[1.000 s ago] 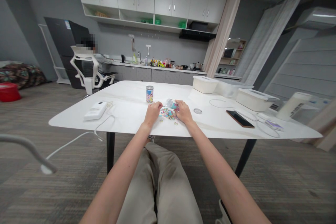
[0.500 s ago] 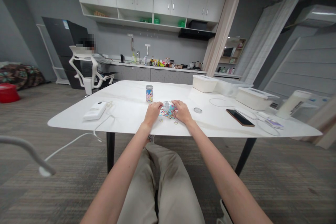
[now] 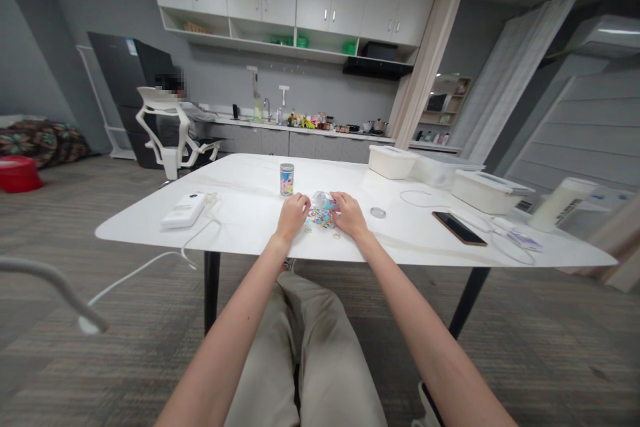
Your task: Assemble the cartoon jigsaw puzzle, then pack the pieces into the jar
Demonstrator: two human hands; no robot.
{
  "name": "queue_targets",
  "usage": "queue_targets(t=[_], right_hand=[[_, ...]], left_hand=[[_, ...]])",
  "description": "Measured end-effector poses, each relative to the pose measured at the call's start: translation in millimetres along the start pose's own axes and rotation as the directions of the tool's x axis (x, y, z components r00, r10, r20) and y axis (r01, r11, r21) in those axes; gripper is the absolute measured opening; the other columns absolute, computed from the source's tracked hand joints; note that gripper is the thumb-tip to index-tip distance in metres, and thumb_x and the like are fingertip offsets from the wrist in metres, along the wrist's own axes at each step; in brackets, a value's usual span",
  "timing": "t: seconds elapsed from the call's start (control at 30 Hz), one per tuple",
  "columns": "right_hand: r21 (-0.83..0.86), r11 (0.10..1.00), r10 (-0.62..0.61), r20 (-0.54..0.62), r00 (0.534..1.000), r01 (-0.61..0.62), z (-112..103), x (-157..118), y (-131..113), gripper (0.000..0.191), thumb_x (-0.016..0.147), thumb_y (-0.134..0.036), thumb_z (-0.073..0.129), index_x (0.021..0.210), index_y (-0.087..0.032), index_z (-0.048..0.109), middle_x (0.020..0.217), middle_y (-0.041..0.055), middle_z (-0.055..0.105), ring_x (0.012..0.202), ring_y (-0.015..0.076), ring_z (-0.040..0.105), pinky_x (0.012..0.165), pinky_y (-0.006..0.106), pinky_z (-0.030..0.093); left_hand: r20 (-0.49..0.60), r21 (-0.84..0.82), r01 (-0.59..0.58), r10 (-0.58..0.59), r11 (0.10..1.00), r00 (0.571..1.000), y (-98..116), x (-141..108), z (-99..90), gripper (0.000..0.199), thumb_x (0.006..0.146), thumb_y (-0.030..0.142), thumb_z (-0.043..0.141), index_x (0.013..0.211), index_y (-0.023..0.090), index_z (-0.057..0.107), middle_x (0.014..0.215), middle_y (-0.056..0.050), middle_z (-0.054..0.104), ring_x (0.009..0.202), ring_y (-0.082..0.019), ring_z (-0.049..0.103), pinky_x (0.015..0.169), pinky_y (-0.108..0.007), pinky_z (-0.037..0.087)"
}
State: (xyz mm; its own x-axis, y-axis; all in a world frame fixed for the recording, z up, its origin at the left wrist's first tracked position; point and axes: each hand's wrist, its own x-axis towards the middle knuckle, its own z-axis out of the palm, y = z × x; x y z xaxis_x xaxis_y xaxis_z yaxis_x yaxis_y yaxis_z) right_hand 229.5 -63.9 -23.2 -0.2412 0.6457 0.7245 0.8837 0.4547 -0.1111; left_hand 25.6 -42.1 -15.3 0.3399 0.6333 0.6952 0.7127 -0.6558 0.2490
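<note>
A clear jar with a colourful label [image 3: 326,200] lies on its side over the white table, its open mouth toward the left. My right hand [image 3: 350,215] is wrapped round its closed end. My left hand [image 3: 293,215] is beside the mouth, fingers curled together; whether a small piece is between them cannot be made out. Below the jar, between both hands, is a pile of small, flat, colourful pieces [image 3: 321,217], with a few loose ones nearer the table edge. A round, clear-looking lid [image 3: 378,212] lies right of my right hand. Behind my left hand stands a similar lidded jar [image 3: 287,180].
On the left of the table [image 3: 240,213] lies a white device [image 3: 184,211] with a cable. To the right are a phone [image 3: 459,228], cables, lidded boxes [image 3: 393,163] and a pale bottle [image 3: 561,205]. A person [image 3: 193,117] sits beyond the table at left.
My left fingers have drawn slightly away from the jar's mouth. The jar stays in my right hand, still on its side. The whole view has shifted a little.
</note>
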Motion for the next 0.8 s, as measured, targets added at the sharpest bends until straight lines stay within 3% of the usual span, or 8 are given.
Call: queue_targets(t=[0.1, 0.23, 0.5, 0.8], right_hand=[[0.021, 0.99, 0.14, -0.14, 0.98, -0.138, 4.5, -0.5, 8.3, 0.051, 0.083, -0.022, 0.057, 0.132, -0.014, 0.045, 0.121, 0.0161, 0.058, 0.112, 0.0295, 0.054, 0.096, 0.046, 0.045], [0.103, 0.947, 0.321, -0.306, 0.896, -0.304, 11.2, -1.6, 21.1, 0.054, 0.088, -0.038, 0.052, 0.134, -0.013, 0.039, 0.121, 0.0175, 0.056, 0.112, 0.0293, 0.054, 0.098, 0.048, 0.044], [0.061, 0.952, 0.304, -0.258, 0.917, -0.299, 12.2, -1.7, 19.5, 0.053, 0.087, -0.039, 0.055, 0.131, -0.012, 0.042, 0.118, 0.0169, 0.057, 0.11, 0.0294, 0.055, 0.097, 0.047, 0.045], [0.041, 0.953, 0.302, -0.237, 0.923, -0.301, 11.1, -2.4, 18.0, 0.051, 0.086, -0.035, 0.056, 0.129, -0.011, 0.044, 0.116, 0.0171, 0.057, 0.108, 0.03, 0.055, 0.096, 0.046, 0.046]], left_hand=[[0.067, 0.051, 0.116, -0.119, 0.992, 0.991, -0.7, -3.0, 1.4, 0.012, 0.082, 0.012, 0.051, 0.087, 0.02, 0.058, 0.09, -0.007, 0.067, 0.093, -0.024, 0.06, 0.08, -0.036, 0.043], [0.178, 0.108, 0.167, -0.185, 0.98, 0.967, 0.0, -5.7, 3.3, 0.014, 0.076, 0.013, 0.051, 0.083, 0.02, 0.061, 0.089, -0.007, 0.069, 0.094, -0.026, 0.062, 0.081, -0.038, 0.042], [0.283, 0.166, 0.153, -0.196, 0.974, 0.939, -1.9, -8.5, 6.9, 0.018, 0.07, 0.016, 0.055, 0.083, 0.018, 0.066, 0.098, -0.013, 0.067, 0.099, -0.03, 0.06, 0.085, -0.041, 0.043], [0.307, 0.164, 0.121, -0.167, 0.979, 0.937, -3.1, -9.3, 7.7, 0.018, 0.078, 0.018, 0.05, 0.083, 0.017, 0.068, 0.1, -0.012, 0.068, 0.099, -0.028, 0.06, 0.084, -0.04, 0.044]])
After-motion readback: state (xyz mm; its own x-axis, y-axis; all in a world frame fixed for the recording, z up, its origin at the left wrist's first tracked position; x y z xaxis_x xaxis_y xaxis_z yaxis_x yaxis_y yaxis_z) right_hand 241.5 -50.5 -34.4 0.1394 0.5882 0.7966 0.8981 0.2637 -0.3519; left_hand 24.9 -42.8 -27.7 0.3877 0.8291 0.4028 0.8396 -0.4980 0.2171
